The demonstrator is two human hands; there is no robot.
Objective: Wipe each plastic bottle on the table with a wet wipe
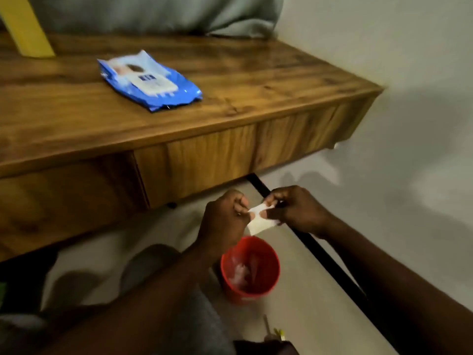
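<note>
A blue pack of wipes lies flat on the wooden table, at the far left. Nearer, below the table edge, the left hand pinches 1 white wet wipe at its left side. The right hand pinches its right side. The wet wipe hangs above a red bucket on the floor.

Can't read the print on the wipes pack, well beyond the red bin, too smeared. No identifying the pale stuff inside the bin either. Just this side of the bin, small blurry bits, no clue lol.
</note>
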